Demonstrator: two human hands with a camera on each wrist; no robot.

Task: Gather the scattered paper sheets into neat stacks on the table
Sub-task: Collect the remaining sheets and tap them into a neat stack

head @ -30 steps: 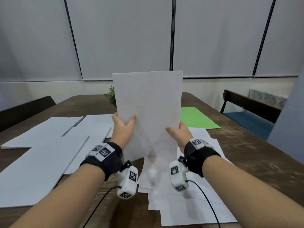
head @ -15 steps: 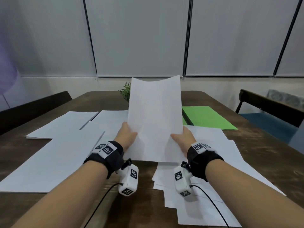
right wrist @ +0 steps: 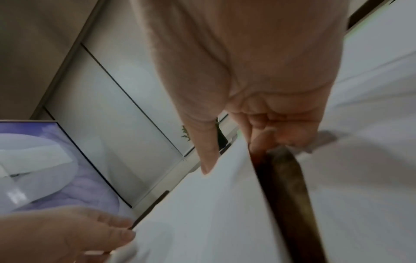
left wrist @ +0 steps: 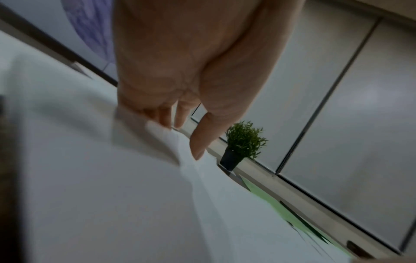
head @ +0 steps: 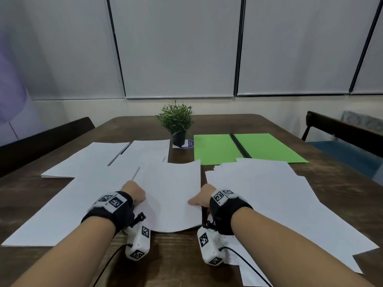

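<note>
A white paper stack [head: 170,195] lies almost flat, low over the brown table [head: 342,183], between my two hands. My left hand [head: 134,192] pinches its left edge, thumb on top and fingers beneath, as the left wrist view [left wrist: 180,135] also shows. My right hand [head: 202,200] pinches its right edge, thumb [right wrist: 207,160] on top and fingers curled under. Loose white sheets [head: 269,195] spread to the right, and more white sheets [head: 68,195] lie to the left.
A small potted plant [head: 176,121] stands at mid-table behind the stack. Two green sheets [head: 248,148] lie at the back right. Dark chairs stand at the left [head: 41,139] and right [head: 342,129] table sides.
The stack stood upright in both hands a second ago; it has tipped forward and come down nearly flat over the table. Both hands have dropped with it, still holding its side edges.
</note>
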